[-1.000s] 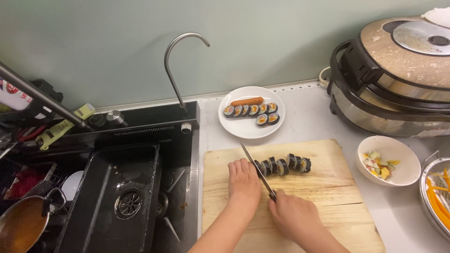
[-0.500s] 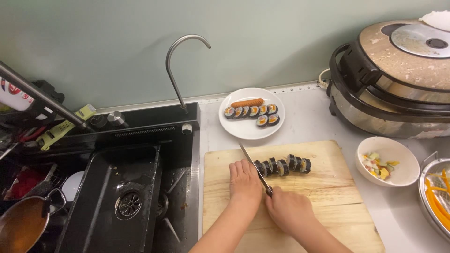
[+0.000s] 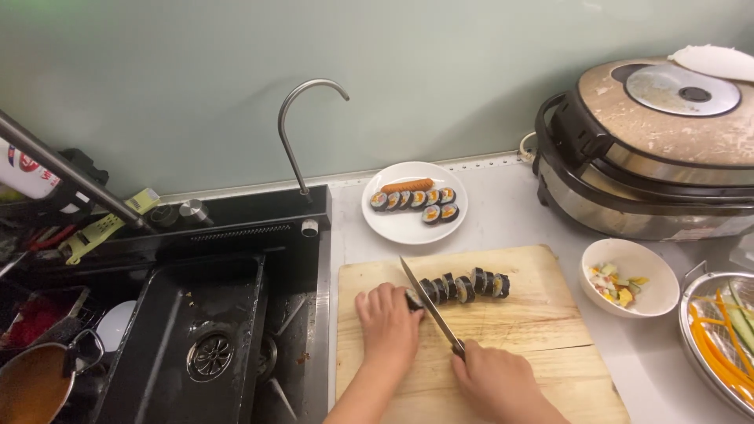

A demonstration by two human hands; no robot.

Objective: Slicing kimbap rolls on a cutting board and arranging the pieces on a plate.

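Note:
A seaweed rice roll (image 3: 459, 286), mostly cut into slices, lies across a wooden cutting board (image 3: 518, 334). My left hand (image 3: 386, 326) presses on the roll's uncut left end. My right hand (image 3: 499, 382) grips the handle of a kitchen knife (image 3: 428, 305), whose blade angles up-left and meets the roll right beside my left fingertips. Behind the board, a white plate (image 3: 414, 213) carries more roll slices in two rows and an orange sausage piece.
A black sink (image 3: 200, 338) with a curved tap (image 3: 300, 129) lies to the left. A large cooker (image 3: 652, 153) stands at the back right. A white bowl of scraps (image 3: 628, 277) and a metal strainer with vegetable strips (image 3: 722, 334) sit right of the board.
The knife blade and my left hand have shifted slightly left along the roll, with one more slice standing apart on the right.

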